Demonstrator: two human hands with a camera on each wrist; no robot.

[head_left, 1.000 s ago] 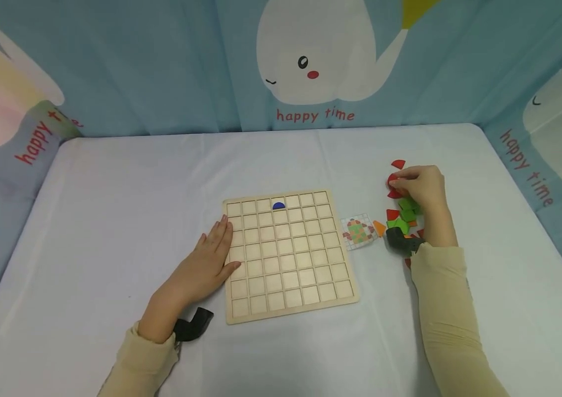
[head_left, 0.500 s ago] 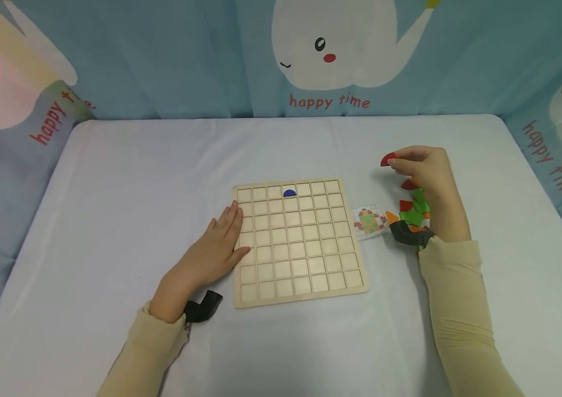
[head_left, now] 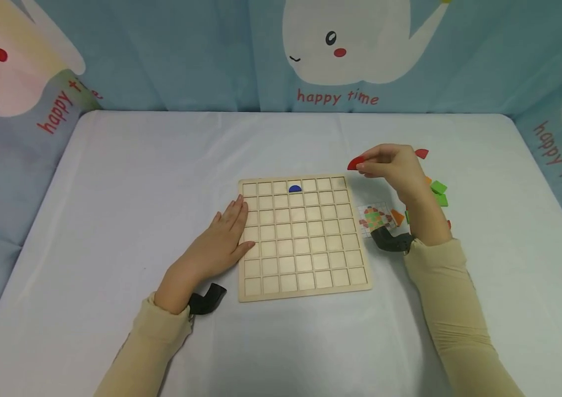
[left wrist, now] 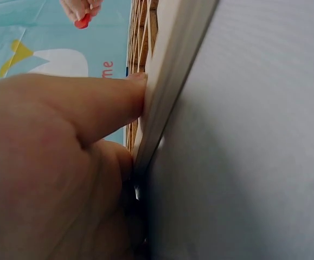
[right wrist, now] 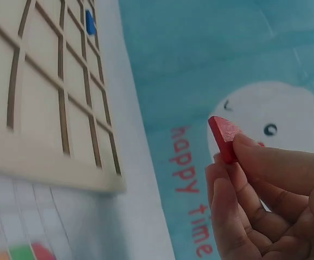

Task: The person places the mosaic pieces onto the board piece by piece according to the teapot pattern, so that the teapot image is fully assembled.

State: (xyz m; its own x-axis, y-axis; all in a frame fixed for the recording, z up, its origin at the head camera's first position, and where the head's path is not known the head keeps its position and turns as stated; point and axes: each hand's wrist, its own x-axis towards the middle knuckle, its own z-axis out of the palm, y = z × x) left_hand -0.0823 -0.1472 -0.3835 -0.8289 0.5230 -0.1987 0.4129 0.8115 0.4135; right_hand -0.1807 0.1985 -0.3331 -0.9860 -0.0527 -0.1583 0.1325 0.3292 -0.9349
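Note:
My right hand [head_left: 396,168] pinches a red quarter-circle piece [right wrist: 224,136] between thumb and fingers, held in the air off the board's far right corner. The wooden grid board [head_left: 306,246] lies flat on the table. One blue half-circle piece [head_left: 295,188] sits in a cell of its far row. My left hand [head_left: 216,245] rests on the board's left edge, fingers straight and thumb over the rim; in the left wrist view its thumb [left wrist: 108,100] touches the board's side.
A printed pattern card [head_left: 366,220] lies right of the board, partly hidden by the right wrist's black camera [head_left: 391,241]. Loose green pieces [head_left: 439,193], an orange piece [head_left: 397,217] and a red piece [head_left: 422,154] lie around the right forearm. A printed curtain [head_left: 201,55] borders the table.
My right hand has picked the red piece up from the loose pieces and carried it left toward the board. The left hand stays on the board's edge. The head view has shifted slightly.

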